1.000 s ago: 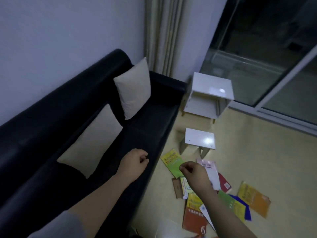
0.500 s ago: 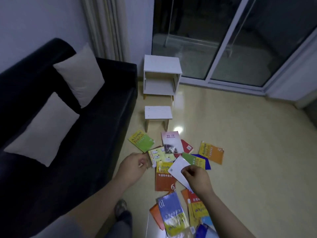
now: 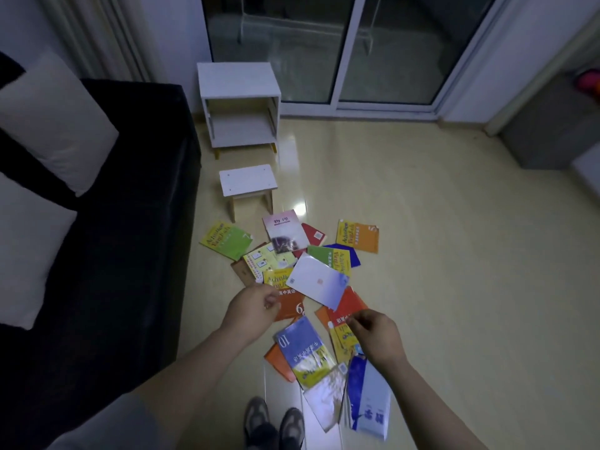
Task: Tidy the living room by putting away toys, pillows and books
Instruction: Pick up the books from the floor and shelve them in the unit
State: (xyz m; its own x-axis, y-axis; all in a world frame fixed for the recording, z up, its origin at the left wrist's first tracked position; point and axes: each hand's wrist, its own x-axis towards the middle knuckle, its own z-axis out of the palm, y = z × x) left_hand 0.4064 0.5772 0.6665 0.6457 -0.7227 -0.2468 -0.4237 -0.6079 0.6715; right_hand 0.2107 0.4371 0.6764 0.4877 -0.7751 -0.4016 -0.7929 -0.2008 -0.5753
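The light is dim and bluish, the black sofa (image 3: 130,254) nearly featureless. A glare marks the floor (image 3: 454,254) beside the stool (image 3: 248,181); lines near the edges seem bowed.

Black sofa (image 3: 130,222), white pillows (image 3: 55,125), yellow floor (image 3: 454,254)

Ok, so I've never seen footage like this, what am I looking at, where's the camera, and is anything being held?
There is no machine here: a person wears a wide-angle camera on the head, looking forward and down, so you see their own arms. The left hand and right hand reach out above the floor, fingers curled, holding nothing I can see. Below them, colourful books lie scattered and overlapping. Beyond stand a small white stool and an open white shelf unit. On the left, a black sofa carries two pale pillows. The person's shoes show at the bottom.
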